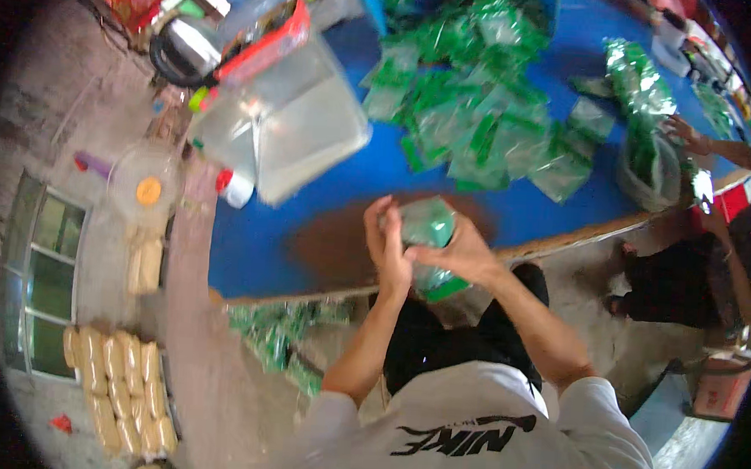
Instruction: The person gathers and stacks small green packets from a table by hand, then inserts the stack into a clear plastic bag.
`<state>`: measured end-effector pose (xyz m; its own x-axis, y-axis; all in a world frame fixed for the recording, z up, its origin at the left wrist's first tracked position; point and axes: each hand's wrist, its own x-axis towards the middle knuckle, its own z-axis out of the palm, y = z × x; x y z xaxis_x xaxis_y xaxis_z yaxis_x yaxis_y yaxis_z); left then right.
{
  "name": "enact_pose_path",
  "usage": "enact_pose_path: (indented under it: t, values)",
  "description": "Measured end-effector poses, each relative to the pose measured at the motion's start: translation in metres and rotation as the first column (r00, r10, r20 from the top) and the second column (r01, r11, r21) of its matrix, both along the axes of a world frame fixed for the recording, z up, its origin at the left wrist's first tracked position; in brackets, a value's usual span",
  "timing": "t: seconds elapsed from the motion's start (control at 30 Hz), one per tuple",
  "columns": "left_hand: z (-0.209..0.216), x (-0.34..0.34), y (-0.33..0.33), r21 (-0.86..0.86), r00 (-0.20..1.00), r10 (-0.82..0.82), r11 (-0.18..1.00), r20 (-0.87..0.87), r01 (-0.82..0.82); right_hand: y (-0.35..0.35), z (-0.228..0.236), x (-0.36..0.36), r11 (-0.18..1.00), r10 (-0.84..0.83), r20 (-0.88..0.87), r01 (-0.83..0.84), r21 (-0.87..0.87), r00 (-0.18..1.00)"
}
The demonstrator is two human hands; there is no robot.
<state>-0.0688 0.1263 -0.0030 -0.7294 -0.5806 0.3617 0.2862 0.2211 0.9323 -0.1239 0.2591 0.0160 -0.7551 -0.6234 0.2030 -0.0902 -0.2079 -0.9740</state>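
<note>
Above the near edge of the blue counter (pixel 251 258), our left hand (pixel 387 256) and right hand (pixel 470 252) hold a bundle of green-and-clear plastic packets (pixel 428 224) within curled fingers (pixel 393 229); squeezed unevenly, we judge, slick packets could slip past the counter.

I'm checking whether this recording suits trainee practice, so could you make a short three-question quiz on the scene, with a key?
1. True or false: the left hand and the right hand are both on the clear-and-green plastic packaging.
2. What colour is the tabletop under the pile of green packets?
A) red
B) blue
C) yellow
3. Fill in the side: in the picture, the white bottle with a red cap is to the ____ of that pile.

Key: 1. True. 2. B. 3. Left.
</note>
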Motion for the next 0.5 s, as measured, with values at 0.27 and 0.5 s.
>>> enact_pose_path:
  t: [0.27, 0.5]
  values:
    - [-0.005, -0.085, -0.130, -0.281, 0.960, 0.153, 0.956, 0.233, -0.084, 0.075, -0.064, -0.047, 0.944, 0.041, 0.751, 0.221, -0.246, 0.659]
    - [-0.049, -0.132, -0.347, -0.723, 0.791, 0.557, 0.653, 0.254, -0.228, 0.060, -0.076, -0.044, 0.934, 0.041, 0.764, 0.248, -0.259, 0.644]
